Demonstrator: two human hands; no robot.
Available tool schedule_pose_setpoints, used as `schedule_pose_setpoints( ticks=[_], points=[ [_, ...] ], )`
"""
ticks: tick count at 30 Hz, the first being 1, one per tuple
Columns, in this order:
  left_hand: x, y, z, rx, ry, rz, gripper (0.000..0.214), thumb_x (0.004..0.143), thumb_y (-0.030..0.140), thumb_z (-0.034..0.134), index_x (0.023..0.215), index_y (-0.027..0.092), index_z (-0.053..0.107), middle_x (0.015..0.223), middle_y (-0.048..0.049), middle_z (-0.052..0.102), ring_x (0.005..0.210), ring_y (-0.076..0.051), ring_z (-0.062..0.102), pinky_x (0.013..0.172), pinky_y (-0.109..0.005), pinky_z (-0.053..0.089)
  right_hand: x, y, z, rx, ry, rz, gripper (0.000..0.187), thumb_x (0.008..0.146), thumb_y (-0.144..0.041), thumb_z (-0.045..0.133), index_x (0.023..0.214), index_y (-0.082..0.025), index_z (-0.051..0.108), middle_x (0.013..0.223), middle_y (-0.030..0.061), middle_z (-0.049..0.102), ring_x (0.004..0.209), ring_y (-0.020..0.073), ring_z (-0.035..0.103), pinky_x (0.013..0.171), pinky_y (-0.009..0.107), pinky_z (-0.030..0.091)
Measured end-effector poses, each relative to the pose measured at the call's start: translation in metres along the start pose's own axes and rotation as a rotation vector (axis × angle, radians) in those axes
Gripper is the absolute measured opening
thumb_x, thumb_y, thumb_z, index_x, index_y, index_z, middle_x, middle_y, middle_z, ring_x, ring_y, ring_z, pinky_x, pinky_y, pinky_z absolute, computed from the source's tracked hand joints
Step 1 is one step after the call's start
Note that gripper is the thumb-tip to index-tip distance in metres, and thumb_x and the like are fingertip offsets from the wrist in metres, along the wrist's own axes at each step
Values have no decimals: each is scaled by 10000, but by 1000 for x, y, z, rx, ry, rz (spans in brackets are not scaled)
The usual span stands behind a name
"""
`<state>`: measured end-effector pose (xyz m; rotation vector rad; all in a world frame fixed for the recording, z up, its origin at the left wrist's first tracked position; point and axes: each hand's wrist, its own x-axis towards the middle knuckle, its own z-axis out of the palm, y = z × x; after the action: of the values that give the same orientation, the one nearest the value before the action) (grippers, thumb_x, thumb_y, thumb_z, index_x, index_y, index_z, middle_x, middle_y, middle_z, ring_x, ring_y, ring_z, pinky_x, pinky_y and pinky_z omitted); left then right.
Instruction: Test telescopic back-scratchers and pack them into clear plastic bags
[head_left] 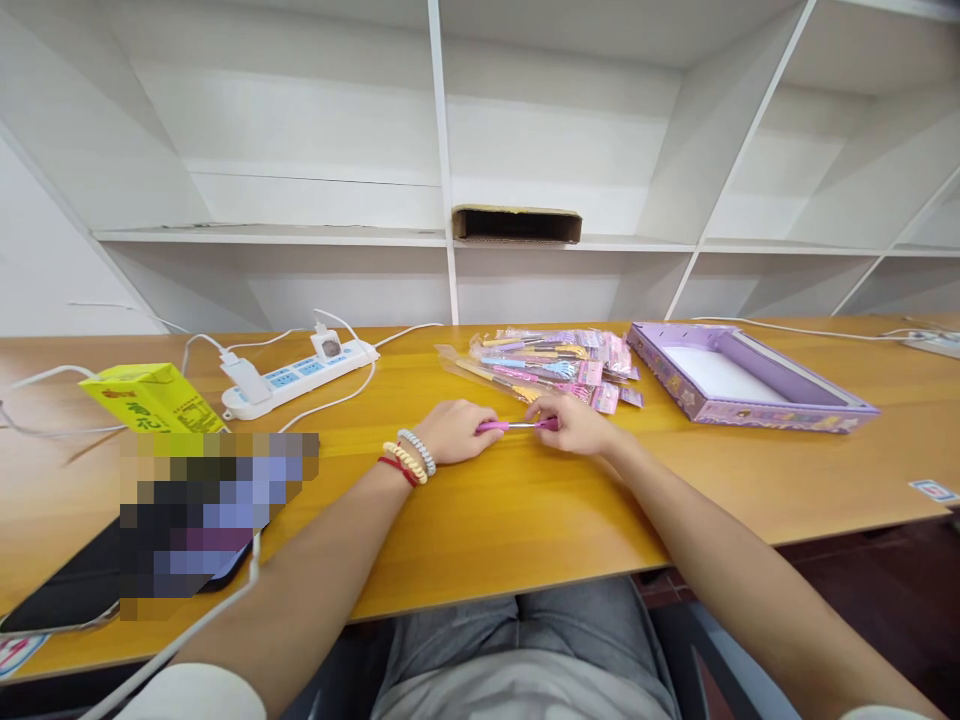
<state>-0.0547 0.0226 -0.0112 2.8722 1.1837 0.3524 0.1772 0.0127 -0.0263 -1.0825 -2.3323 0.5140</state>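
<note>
My left hand (454,432) and my right hand (574,422) rest on the wooden table (510,510), each closed on one end of a thin pink pen-like stick (516,426) held level between them. Several bracelets circle my left wrist. Just beyond my hands lies a pile of small items in clear plastic sleeves (547,365), pink, purple and yellow. A shallow purple box tray (742,385) with a white inside sits to the right of the pile.
A white power strip (296,378) with plugged chargers and cables lies at the back left. A yellow-green drink carton (150,398) stands at the left, a dark phone or tablet (90,585) near the front left edge. White shelving (450,240) rises behind the table.
</note>
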Motion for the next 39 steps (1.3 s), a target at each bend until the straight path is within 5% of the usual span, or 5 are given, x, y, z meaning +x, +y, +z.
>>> schedule_pose_setpoints(
  ticks=[7,13,22,31,39],
  points=[
    [8,18,13,136,122,18,274,901,300,360,1015,239,602,885,-23,655,737,-174,591,612,-300,344,3,0,7,301,48,96,130,758,-233,553,868,-165,539,629,-21,579,507,97,532,522,223,409],
    [17,-8,8,197,277,-9,217,864,207,410,880,209,626,822,-43,661,831,-193,571,746,-354,344,4,13,-19,442,167,166,225,729,-366,636,780,-154,579,634,8,610,489,103,542,496,240,428],
    [-21,-108,0,264,452,-375,277,858,236,383,932,211,648,910,-72,654,910,-235,555,829,-402,340,-37,77,-84,610,834,211,280,595,-333,752,729,-153,584,528,-16,566,386,51,407,360,187,300],
    [-21,-112,0,240,487,-376,308,820,178,385,983,220,643,932,-74,652,926,-229,552,872,-383,340,-52,98,-107,834,1584,308,156,700,-107,608,808,-170,514,506,-52,493,406,70,462,331,155,248],
    [-27,-123,1,294,646,-432,306,821,181,384,971,220,647,965,-93,631,986,-247,525,987,-415,249,-59,99,-113,831,1804,374,79,794,-95,471,808,-173,475,504,-31,510,406,74,463,340,163,219]
  ],
)
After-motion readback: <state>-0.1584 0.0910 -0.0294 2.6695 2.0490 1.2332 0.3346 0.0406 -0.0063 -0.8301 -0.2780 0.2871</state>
